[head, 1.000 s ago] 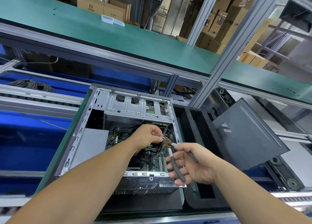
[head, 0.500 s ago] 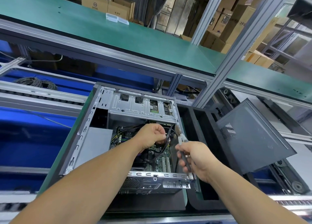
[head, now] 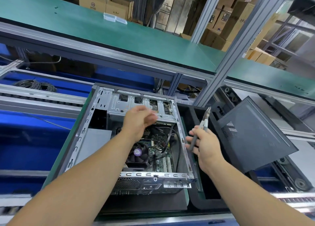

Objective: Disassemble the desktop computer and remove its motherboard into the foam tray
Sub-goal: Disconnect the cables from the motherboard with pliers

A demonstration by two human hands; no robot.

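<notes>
The open desktop case (head: 95, 140) lies on its side in front of me. Inside it I see the green motherboard (head: 158, 150), a black cooler fan (head: 138, 153) and black cables (head: 177, 140). My left hand (head: 138, 120) hovers blurred above the drive cage (head: 141, 106), fingers loosely curled, holding nothing I can see. My right hand (head: 204, 144) grips grey-handled cutting pliers (head: 202, 123), jaws pointing up, just right of the case. The black foam tray (head: 196, 116) stands beside the case on the right.
The removed black side panel (head: 252, 133) leans at the right over the foam tray. A green shelf (head: 119, 33) runs overhead on aluminium posts (head: 219, 67). Blue bins and a coil of cable (head: 35, 85) lie to the left. Conveyor rollers (head: 298, 183) are at the far right.
My left hand let go of the cable inside the case and rose over the drive cage. My right hand drew the pliers out of the case to the right.
</notes>
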